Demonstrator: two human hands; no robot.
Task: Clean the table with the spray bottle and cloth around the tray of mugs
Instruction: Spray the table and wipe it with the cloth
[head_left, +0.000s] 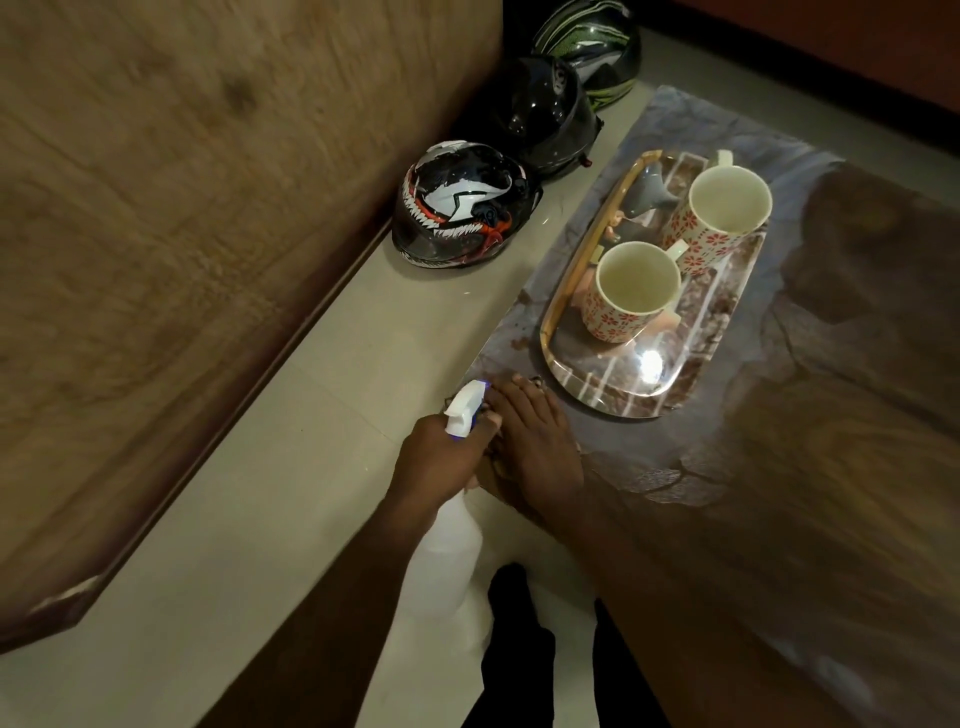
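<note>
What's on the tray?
Two floral mugs stand on the tray, both looking empty. Its glossy surface shows reflections; the parts under the mugs are hidden.

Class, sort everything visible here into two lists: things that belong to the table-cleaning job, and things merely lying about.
Belonging to the job:
- white plastic spray bottle, gripped by the left hand
- right hand, resting on the table edge
- dark stone-patterned table
- shiny oval tray
- two red-flowered white mugs

Lying about:
- three motorcycle helmets on the floor

No cloth is visible.

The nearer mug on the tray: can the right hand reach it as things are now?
Probably yes: the right hand lies on the table just before the tray, and nothing stands between it and the nearer mug.
</note>
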